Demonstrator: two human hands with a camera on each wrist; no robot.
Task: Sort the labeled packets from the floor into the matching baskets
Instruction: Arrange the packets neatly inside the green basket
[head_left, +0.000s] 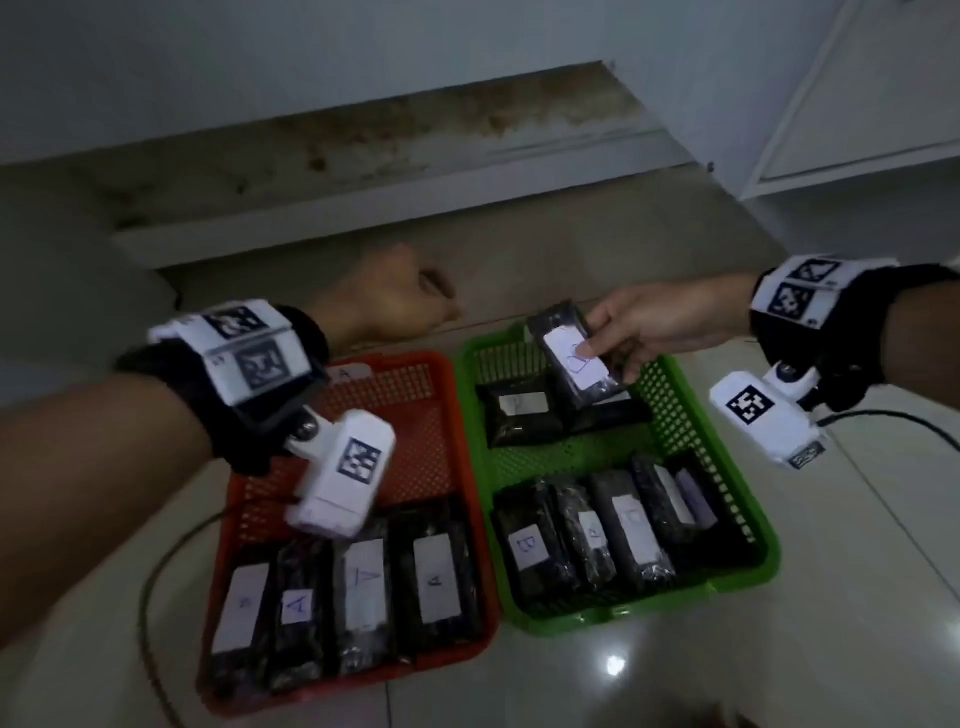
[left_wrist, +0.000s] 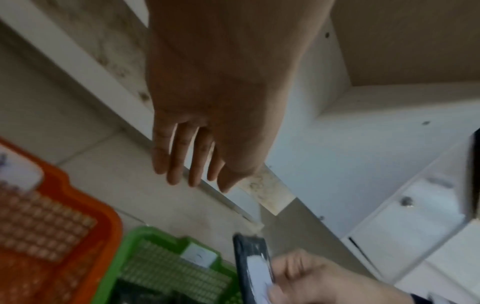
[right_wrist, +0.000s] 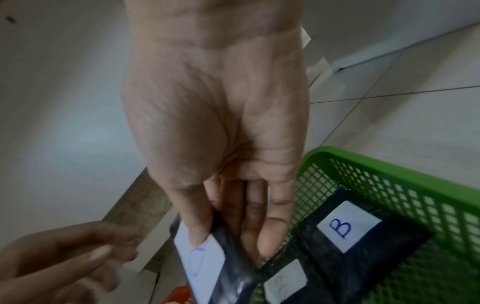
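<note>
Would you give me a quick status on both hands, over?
Left hand empty. Right hand pinching black labelled packet over green mesh basket. Nothing in the way.

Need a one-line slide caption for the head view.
Right hand holds a labeled packet over the green basket; left hand empty.

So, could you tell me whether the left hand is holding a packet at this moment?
No, the left hand hangs empty with its fingers straight above the floor, while the right hand holds the only lifted packet.
</note>
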